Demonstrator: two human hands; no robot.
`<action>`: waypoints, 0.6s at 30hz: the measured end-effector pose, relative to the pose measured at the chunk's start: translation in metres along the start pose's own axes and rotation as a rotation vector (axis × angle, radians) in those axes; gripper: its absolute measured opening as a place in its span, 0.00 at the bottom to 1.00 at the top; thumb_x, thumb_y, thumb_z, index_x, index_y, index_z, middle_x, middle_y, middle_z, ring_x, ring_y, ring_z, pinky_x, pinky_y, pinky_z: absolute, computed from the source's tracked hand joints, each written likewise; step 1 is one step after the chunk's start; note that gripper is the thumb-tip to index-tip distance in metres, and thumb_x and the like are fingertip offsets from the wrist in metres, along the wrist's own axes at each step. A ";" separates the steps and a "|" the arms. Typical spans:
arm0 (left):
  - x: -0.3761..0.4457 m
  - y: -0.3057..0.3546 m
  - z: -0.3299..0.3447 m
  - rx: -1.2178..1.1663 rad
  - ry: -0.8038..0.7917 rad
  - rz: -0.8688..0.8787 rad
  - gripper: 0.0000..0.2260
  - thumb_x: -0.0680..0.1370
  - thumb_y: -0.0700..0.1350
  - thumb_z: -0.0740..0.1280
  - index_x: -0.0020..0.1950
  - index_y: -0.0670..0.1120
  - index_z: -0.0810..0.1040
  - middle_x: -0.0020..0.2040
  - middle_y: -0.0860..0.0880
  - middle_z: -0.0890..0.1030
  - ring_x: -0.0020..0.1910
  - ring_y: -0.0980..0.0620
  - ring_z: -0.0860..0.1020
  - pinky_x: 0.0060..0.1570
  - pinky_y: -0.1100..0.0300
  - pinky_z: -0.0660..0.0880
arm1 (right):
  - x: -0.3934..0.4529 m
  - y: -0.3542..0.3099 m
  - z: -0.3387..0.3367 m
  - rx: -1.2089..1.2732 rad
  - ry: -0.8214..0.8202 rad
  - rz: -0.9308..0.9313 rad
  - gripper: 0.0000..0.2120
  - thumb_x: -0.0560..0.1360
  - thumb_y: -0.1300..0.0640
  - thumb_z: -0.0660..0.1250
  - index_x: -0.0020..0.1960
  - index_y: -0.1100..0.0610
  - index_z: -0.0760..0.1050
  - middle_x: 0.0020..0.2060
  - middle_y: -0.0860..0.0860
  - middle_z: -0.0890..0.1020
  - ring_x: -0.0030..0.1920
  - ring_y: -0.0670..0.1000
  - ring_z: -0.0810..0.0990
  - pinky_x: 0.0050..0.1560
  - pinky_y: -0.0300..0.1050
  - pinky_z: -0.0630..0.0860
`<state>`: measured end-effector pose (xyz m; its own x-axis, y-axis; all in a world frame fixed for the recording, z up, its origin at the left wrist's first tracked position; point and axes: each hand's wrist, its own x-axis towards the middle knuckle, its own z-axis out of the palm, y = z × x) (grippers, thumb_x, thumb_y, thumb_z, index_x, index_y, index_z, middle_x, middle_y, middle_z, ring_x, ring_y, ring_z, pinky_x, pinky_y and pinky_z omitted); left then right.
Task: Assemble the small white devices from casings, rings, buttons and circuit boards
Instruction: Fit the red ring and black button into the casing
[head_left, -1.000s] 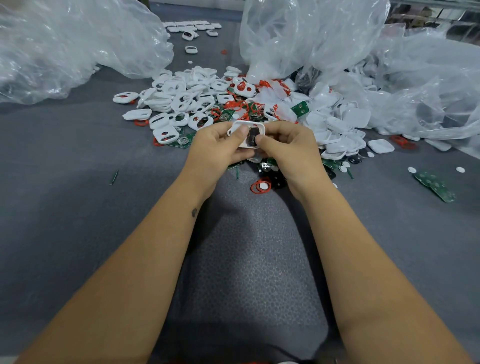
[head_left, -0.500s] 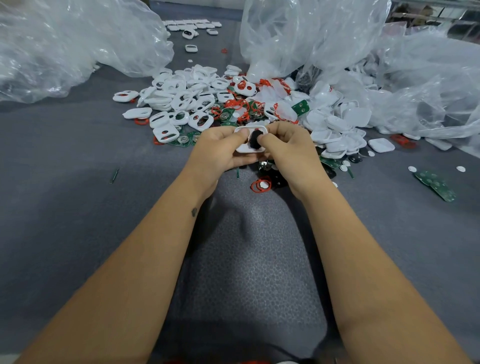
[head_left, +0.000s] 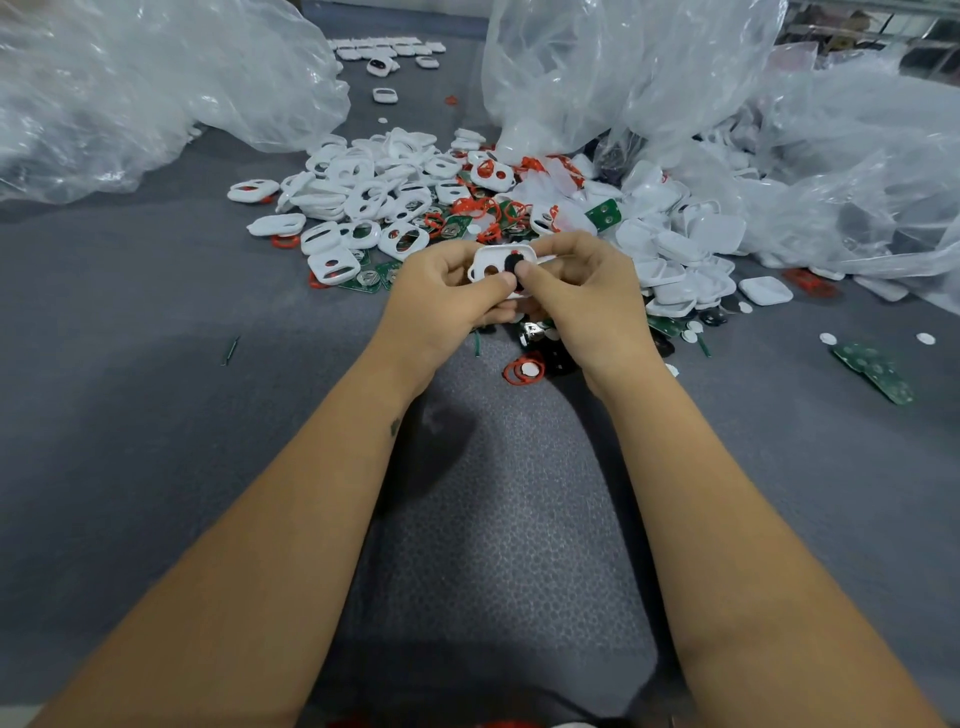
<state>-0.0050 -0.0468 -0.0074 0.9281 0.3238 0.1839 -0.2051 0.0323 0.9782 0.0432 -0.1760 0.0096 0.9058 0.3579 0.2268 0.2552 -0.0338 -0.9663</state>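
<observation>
**Over the near middle of the surface, both hands on one casing**

Nearest the person, two bare forearms reach forward over the grey surface (head_left: 130, 415). Just past the wrists a red ring (head_left: 522, 370) lies flat with a small white disc inside it, beside some dark buttons. Above these, the left hand (head_left: 447, 301) and the right hand (head_left: 587, 296) meet, and together they hold a white casing (head_left: 498, 262) lifted off the surface. Left fingers curl round its left end, with the thumb laid along its near rim. The right hand pinches the casing from the other end, its thumb tip pressing a black button (head_left: 513, 262) into one opening; the round opening beside it shows bare.

Beyond the hands spreads a pile of white casings (head_left: 374, 192) mixed with red rings and green circuit boards (head_left: 602, 213). Another green board (head_left: 878, 371) lies apart toward the right edge. Crumpled clear plastic bags (head_left: 130, 88) fill the far corners.
</observation>
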 end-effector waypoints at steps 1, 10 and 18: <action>0.000 0.000 0.000 0.005 0.009 -0.001 0.09 0.77 0.33 0.67 0.48 0.46 0.81 0.38 0.52 0.85 0.38 0.53 0.84 0.39 0.66 0.79 | 0.000 0.001 0.000 -0.026 0.019 -0.028 0.07 0.75 0.65 0.69 0.46 0.56 0.74 0.31 0.53 0.80 0.29 0.45 0.79 0.30 0.35 0.72; 0.003 0.000 -0.001 -0.018 0.090 -0.064 0.11 0.77 0.32 0.63 0.45 0.45 0.82 0.38 0.50 0.84 0.36 0.55 0.82 0.37 0.66 0.78 | -0.001 0.013 0.006 -0.418 0.001 -0.311 0.08 0.69 0.61 0.66 0.44 0.50 0.77 0.40 0.49 0.81 0.37 0.47 0.78 0.44 0.50 0.77; 0.005 0.005 -0.006 -0.228 0.101 -0.179 0.20 0.83 0.49 0.54 0.46 0.39 0.81 0.36 0.45 0.83 0.35 0.52 0.81 0.37 0.61 0.79 | 0.004 0.016 0.003 -0.407 0.072 -0.362 0.06 0.74 0.62 0.68 0.48 0.52 0.79 0.45 0.44 0.76 0.42 0.43 0.76 0.45 0.32 0.70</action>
<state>-0.0030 -0.0393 -0.0025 0.9225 0.3857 -0.0113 -0.1159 0.3047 0.9454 0.0499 -0.1719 -0.0049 0.7529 0.3491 0.5579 0.6523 -0.2837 -0.7028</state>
